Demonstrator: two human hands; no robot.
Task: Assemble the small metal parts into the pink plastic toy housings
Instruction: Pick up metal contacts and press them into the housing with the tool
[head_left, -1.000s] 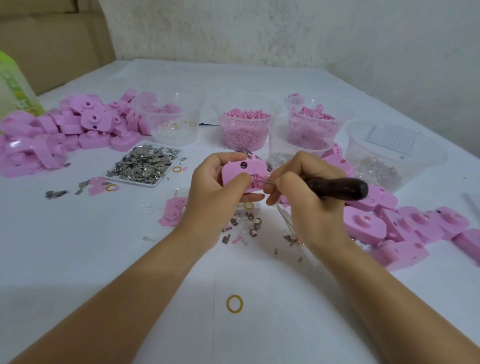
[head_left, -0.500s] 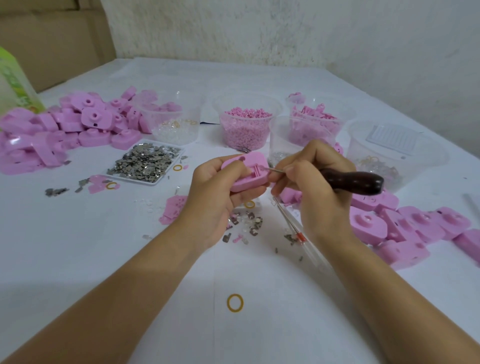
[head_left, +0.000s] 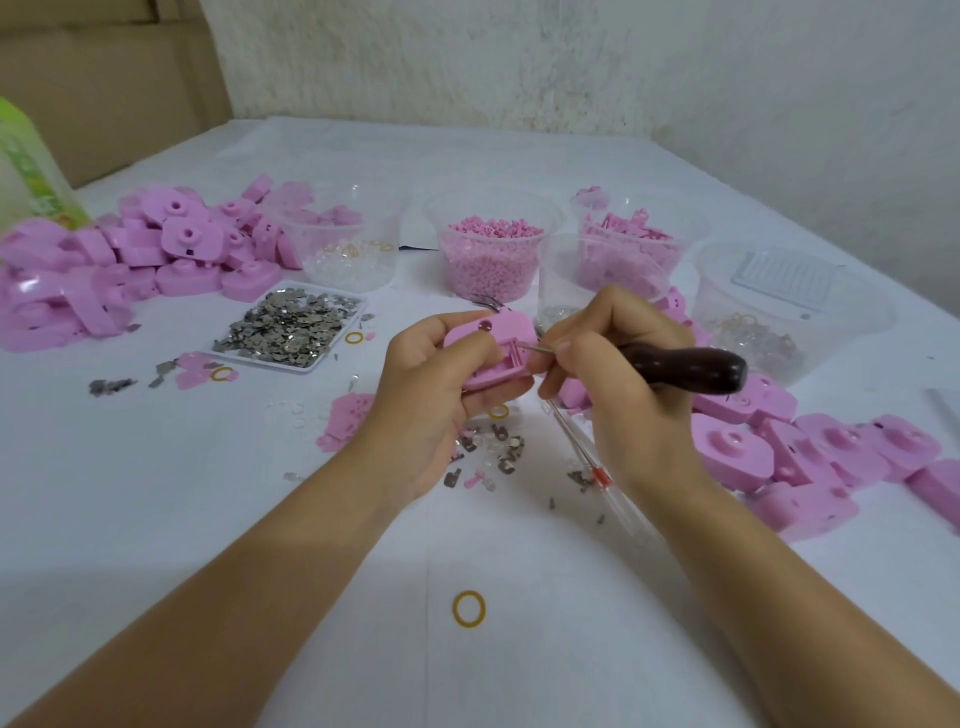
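Housing (head_left: 485, 358) under work: my left hand (head_left: 431, 384) grips the pink plastic body by its outer walls, thumb across the near face, with the open cavity turned toward my right hand (head_left: 618, 395). That hand is closed round a dark-handled pick (head_left: 685, 366), its thin metal tip at the small slot in the cavity.

Judgement: the body is light, rigid and smooth, so it may twist under the pick. Hold it by the walls, clear of the slot.

Loose metal parts (head_left: 498, 449) lie on the surface (head_left: 208, 519) just below my left hand, and more fill a tray (head_left: 260, 359) well to its left. They look thin and are best pinched by the edge.
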